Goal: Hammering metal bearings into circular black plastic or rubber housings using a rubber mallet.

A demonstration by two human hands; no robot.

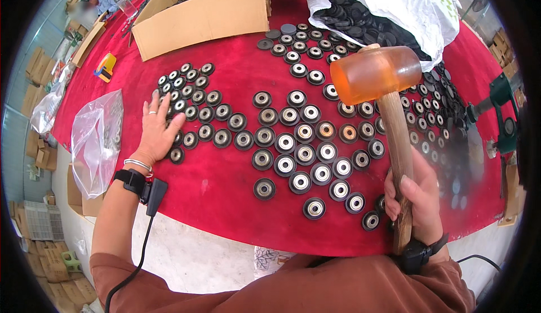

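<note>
In my right hand [421,194] I grip the wooden handle of a mallet [369,76]; its head is translucent orange and held up above the table. My left hand [158,132] lies with fingers stretched out at the left edge of a cluster of small black wheels [205,114] with metal bearings in their centres. It touches some of them and hides a few. More wheels [305,154] of the same kind lie flat, spread over the middle of the table between my hands. Others are partly hidden behind the mallet.
A red cloth [220,172] covers the table. At the back stand an open cardboard box [203,25] and a white sack [394,3] spilling black discs [352,17]. A clear plastic bag [96,138] and a yellow tool [105,67] lie left; a green machine [504,113] stands right. Another person [106,1] is far left.
</note>
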